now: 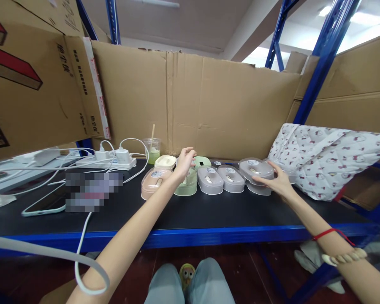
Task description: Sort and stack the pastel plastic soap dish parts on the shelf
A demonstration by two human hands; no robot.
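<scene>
Oval plastic boxes with clear lids, round labels and small pale pieces under the lids stand in a row. My right hand (280,181) grips the right end of a grey lidded box (251,166), thumb in front, which sits over another grey box (259,188). My left hand (185,161) hovers over a green lidded box (186,188) with its fingers loosely apart and nothing visible in them. Beside it are a pink lidded box (150,185) and two grey boxes, one of them the left grey box (210,181). A cream box (165,161) and another green box (203,161) are behind, partly hidden.
A drink cup (154,154) with a straw stands at the back. A power strip (120,162), white cables (82,249) and a phone (44,204) occupy the left. A quilted patterned cloth bag (326,156) is on the right. Cardboard (234,105) walls the back of the blue-edged shelf (215,236).
</scene>
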